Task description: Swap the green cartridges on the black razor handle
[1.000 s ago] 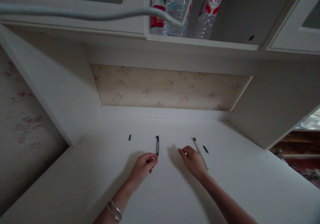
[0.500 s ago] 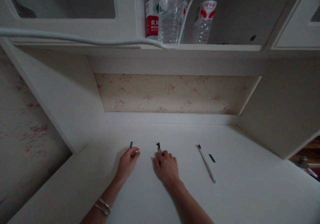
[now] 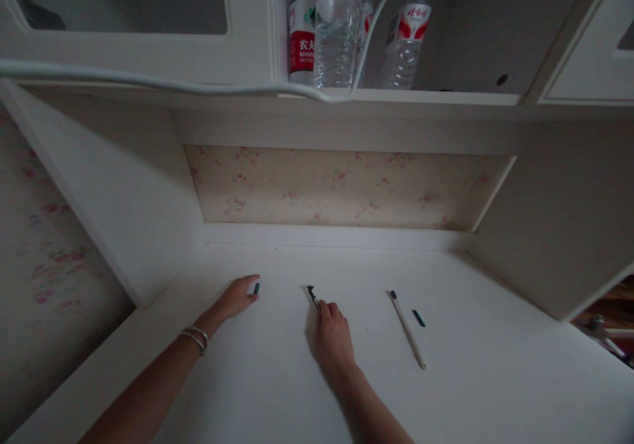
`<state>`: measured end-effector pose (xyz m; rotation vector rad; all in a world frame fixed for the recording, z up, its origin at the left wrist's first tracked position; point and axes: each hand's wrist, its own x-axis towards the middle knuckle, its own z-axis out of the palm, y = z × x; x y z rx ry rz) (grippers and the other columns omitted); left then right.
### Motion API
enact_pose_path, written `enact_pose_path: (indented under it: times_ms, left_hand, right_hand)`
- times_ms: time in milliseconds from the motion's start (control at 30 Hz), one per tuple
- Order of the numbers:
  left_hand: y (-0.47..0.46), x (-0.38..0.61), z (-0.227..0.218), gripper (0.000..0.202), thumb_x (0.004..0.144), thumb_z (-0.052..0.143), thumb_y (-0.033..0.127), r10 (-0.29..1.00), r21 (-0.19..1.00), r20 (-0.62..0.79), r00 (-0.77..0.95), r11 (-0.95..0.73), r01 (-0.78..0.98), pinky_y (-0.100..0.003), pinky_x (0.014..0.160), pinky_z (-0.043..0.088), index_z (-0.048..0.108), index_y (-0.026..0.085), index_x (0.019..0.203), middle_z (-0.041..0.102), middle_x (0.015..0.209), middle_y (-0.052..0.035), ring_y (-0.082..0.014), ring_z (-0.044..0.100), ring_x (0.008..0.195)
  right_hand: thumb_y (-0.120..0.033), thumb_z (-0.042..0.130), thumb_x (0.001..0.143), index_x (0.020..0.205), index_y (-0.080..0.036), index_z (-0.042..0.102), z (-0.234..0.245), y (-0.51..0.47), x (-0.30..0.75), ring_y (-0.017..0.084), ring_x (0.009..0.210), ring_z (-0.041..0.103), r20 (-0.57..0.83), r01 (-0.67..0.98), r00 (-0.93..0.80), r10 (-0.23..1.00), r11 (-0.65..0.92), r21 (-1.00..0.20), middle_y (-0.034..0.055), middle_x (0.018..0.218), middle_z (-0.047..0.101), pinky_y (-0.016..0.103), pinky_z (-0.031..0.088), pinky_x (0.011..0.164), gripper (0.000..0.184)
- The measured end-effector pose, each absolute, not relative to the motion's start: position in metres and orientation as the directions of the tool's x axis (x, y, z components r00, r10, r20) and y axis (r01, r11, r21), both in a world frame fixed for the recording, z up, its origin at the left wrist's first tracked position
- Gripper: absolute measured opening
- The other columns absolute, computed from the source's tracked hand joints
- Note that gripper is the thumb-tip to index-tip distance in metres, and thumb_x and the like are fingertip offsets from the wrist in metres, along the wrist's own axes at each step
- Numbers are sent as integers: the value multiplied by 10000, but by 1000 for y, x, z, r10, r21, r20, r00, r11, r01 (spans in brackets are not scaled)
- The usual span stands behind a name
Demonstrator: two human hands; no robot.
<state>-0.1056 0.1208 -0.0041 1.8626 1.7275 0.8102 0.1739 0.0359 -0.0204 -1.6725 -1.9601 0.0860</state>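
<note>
My left hand (image 3: pixel 236 295) lies flat on the white desk (image 3: pixel 317 391), fingers stretched out, fingertips touching a small green piece (image 3: pixel 256 289). My right hand (image 3: pixel 333 337) rests in the middle of the desk with its fingers closed over the near end of a thin black tool (image 3: pixel 312 293), whose far end sticks out ahead of the fingers. A white stick with a dark tip (image 3: pixel 407 329) lies to the right, and a second small green piece (image 3: pixel 419 318) lies just beyond it.
White side panels (image 3: pixel 133 219) wall the desk on both sides, with a floral back panel (image 3: pixel 341 186). A shelf above holds water bottles (image 3: pixel 341 28). A white cable (image 3: pixel 148 80) hangs across the top.
My left hand has reached further left and forward to the green piece and flattened out. My right hand has crossed from the white stick to the black tool and covered its near end.
</note>
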Motion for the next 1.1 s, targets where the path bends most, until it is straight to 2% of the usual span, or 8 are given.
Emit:
enact_pose_path:
  times_ms: [233, 333, 467, 567, 667, 833, 967, 1100]
  left_hand:
    - [119, -106, 0, 517, 590, 702, 238, 997, 725, 74, 33, -77, 684, -327, 822, 475, 666, 176, 1102, 667, 1111, -92, -262, 618, 951]
    - [115, -104, 3, 463, 570, 742, 250, 995, 764, 104, 3, -82, 640, -348, 852, 446, 693, 183, 1026, 670, 1063, -98, -273, 600, 955]
    - [102, -92, 8, 527, 606, 754, 390, 992, 851, 122, -39, -84, 518, -350, 794, 452, 666, 151, 1067, 659, 1045, -120, -260, 598, 880]
    - [82, -73, 13, 614, 727, 660, 512, 993, 922, 114, -35, -93, 376, -303, 748, 459, 572, 161, 1224, 623, 1138, -118, -221, 594, 902]
    - [54, -51, 20, 531, 765, 704, 440, 1000, 989, 16, 4, -15, -146, -243, 693, 433, 572, 208, 1223, 609, 1116, -90, -164, 565, 870]
    - [17, -18, 27, 337, 831, 688, 340, 996, 681, -37, 86, 88, -727, -239, 698, 440, 620, 236, 1145, 577, 1115, -55, -110, 524, 787]
    - [6, 0, 24, 310, 849, 670, 318, 989, 481, -45, 143, 147, -864, -240, 666, 447, 612, 233, 1142, 591, 1036, -48, -117, 538, 769]
    - [2, 7, 21, 317, 851, 666, 308, 984, 441, -42, 176, 176, -880, -259, 659, 461, 590, 265, 1155, 599, 994, -42, -128, 553, 743]
  right_hand:
    - [-281, 316, 952, 1102, -110, 612, -32, 45, 186, 246, 751, 603, 364, 440, 144, 920, 270, -856, 126, 890, 624, 347, 461, 705, 373]
    - [-443, 298, 968, 1135, -134, 594, -33, 45, 186, 221, 674, 598, 323, 337, 146, 935, 260, -905, 95, 835, 645, 325, 473, 631, 460]
    - [-655, 556, 825, 1221, -181, 545, -28, 40, 179, 194, 658, 586, 169, -180, 91, 981, 183, -967, 87, 950, 631, 322, 467, 624, 618]
    - [-670, 638, 766, 1194, -188, 569, -20, 32, 171, 159, 595, 551, 114, -362, -9, 993, 103, -926, 66, 907, 602, 292, 435, 564, 648]
    - [-611, 674, 785, 1100, -177, 617, -9, 22, 164, 100, 531, 469, 75, -456, -89, 993, 26, -889, 23, 824, 563, 227, 359, 502, 540]
    - [-608, 641, 828, 1015, -171, 621, 10, 5, 156, 73, 478, 362, 58, -534, -93, 994, -1, -846, -48, 661, 437, 197, 276, 452, 476]
    - [-543, 666, 844, 944, -175, 608, 17, -4, 151, 118, 566, 480, 80, -563, -177, 981, -34, -826, -8, 684, 550, 221, 366, 532, 386]
    - [-445, 694, 855, 993, -174, 611, 17, -11, 148, 164, 690, 576, 71, -642, -277, 958, -130, -756, 58, 881, 644, 268, 430, 628, 316]
